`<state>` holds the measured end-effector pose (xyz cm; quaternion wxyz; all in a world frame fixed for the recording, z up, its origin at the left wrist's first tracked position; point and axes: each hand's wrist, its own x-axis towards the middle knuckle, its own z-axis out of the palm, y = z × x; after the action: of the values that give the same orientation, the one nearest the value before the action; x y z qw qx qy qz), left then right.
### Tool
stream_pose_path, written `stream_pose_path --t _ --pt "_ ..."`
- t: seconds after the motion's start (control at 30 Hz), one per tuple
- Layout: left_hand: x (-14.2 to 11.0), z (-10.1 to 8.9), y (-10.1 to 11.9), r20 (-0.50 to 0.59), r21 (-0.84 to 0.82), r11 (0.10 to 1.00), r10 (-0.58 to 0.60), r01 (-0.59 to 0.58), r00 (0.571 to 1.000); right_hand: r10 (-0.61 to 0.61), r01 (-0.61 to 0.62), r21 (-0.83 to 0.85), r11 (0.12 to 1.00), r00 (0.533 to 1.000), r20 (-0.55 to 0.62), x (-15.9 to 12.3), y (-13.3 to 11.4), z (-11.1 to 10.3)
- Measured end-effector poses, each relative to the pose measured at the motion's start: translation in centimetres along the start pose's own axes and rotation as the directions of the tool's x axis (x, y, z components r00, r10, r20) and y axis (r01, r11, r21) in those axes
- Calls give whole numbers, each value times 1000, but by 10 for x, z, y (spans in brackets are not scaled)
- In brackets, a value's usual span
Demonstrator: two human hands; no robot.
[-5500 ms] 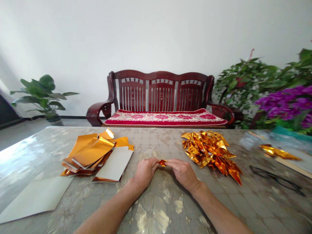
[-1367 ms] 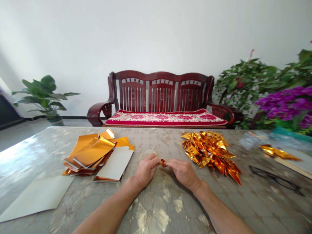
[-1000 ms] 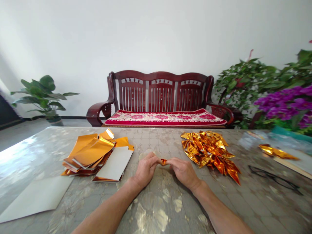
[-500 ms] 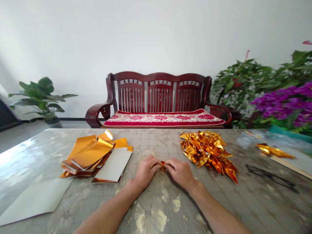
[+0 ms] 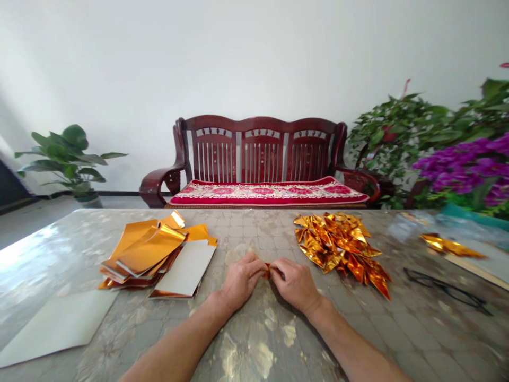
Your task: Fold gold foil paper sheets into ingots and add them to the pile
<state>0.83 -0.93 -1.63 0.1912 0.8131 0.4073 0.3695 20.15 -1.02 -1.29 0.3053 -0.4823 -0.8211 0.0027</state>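
A mottled grey table with a glossy, tile-patterned top carries a loose stack of orange-gold foil sheets on its left, a white-backed foil sheet overlapping the stack's edge, and a pale card sheet nearer the corner. Right of centre lies a heap of folded gold foil triangles. Further right are black eyeglasses, a clear plastic bag, and a pale board bearing a gold foil strip.

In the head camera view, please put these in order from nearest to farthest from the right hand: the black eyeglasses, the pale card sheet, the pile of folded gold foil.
From the right hand:
1. Pile of folded gold foil: just ahead, to its right.
2. Black eyeglasses: right side of the table.
3. Pale card sheet: lower left of the table.
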Motion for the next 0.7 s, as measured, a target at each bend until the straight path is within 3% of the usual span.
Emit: stream_pose_path --t 0.3,0.43,0.7 --pt "-1 -1 3 -11 153 988 -31 32 999 -34 29 32 999 988 153 2 -7 -13" --pt "-2 -1 0 -30 138 990 -38 42 999 -87 64 106 992 970 228 2 -3 -19" --pt "-1 1 -4 -16 54 998 -34 34 999 -190 159 158 975 959 210 3 12 -13"
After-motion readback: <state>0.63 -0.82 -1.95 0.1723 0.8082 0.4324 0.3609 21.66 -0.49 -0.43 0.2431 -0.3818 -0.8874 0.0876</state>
